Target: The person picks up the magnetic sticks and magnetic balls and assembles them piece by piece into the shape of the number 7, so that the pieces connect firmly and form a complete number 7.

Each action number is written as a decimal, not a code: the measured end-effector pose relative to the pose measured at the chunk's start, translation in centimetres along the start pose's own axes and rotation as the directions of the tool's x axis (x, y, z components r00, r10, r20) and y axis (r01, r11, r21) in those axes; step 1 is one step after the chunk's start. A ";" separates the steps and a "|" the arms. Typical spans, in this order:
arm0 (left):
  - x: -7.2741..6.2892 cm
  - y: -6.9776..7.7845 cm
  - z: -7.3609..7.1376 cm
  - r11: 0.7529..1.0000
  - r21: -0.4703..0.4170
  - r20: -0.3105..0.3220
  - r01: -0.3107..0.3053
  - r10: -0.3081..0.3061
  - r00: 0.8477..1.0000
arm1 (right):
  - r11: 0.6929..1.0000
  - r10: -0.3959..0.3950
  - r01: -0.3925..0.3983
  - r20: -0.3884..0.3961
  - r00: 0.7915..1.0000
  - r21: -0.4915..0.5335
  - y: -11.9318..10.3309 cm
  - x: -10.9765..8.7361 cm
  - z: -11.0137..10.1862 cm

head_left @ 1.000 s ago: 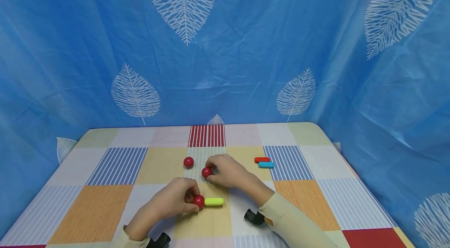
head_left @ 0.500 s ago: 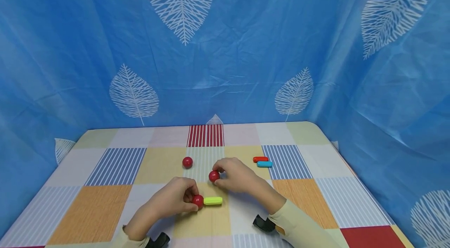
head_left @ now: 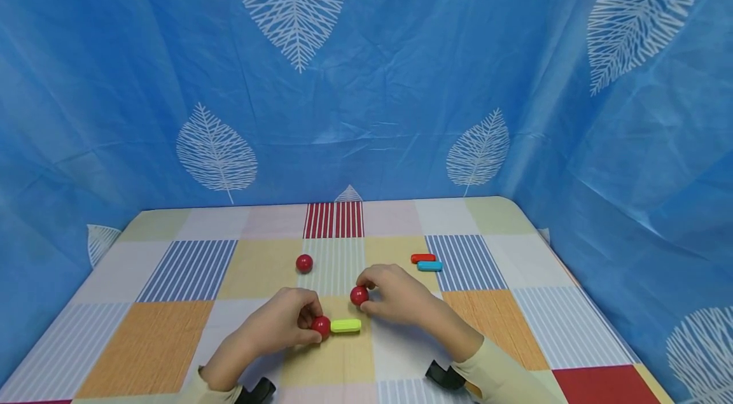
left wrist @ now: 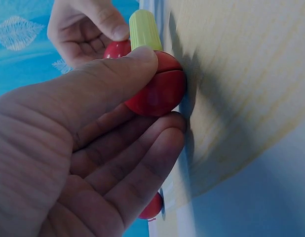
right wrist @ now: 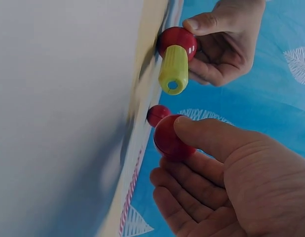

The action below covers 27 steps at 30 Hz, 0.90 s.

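My left hand (head_left: 286,321) pinches a red ball (head_left: 321,326) between thumb and fingers. A yellow-green ribbed rod (head_left: 346,326) sticks out of that ball toward the right; its free end shows a round hole in the right wrist view. Another red ball (head_left: 359,295) is gripped by the thumb and fingers of my right hand (head_left: 397,292), just beyond and right of the rod's free end, apart from it. Farther back on the cloth lies a third red ball (head_left: 304,263), untouched.
A red rod (head_left: 423,258) and a blue rod (head_left: 429,266) lie side by side at the back right. The patchwork tablecloth (head_left: 481,327) covers the table. Blue curtains (head_left: 366,73) with white leaves hang behind and at the sides.
My right hand has brought its red ball nearer to me and to the right, past the rod's free end. The left hand and its ball stay nearly in place.
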<state>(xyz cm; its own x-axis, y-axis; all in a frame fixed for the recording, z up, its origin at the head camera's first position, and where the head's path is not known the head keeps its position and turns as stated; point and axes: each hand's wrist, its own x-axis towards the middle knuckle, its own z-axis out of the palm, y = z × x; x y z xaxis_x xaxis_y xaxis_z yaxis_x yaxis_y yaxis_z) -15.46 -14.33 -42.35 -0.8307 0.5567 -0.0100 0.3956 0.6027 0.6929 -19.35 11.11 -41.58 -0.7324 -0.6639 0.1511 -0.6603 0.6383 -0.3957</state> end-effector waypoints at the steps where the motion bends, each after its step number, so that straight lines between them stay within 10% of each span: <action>1: 0.0 0.0 0.0 1.000 0.001 0.000 0.001 -0.001 1.000 | 1.000 0.001 -0.001 0.002 1.000 0.000 0.0 -0.2 0.0; 27: 0.0 0.2 0.1 1.000 0.019 -0.006 0.017 -0.017 1.000 | 1.000 0.007 -0.007 0.029 1.000 0.000 0.9 -3.4 -0.2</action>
<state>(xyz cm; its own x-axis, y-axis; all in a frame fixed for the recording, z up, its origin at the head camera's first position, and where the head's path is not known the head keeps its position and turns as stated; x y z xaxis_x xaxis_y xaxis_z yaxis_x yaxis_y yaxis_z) -15.38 -14.15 -42.33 -0.8397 0.5428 -0.0172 0.3889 0.6232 0.6785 -17.46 14.06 -42.25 -0.7320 -0.6703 0.1219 -0.6550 0.6432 -0.3966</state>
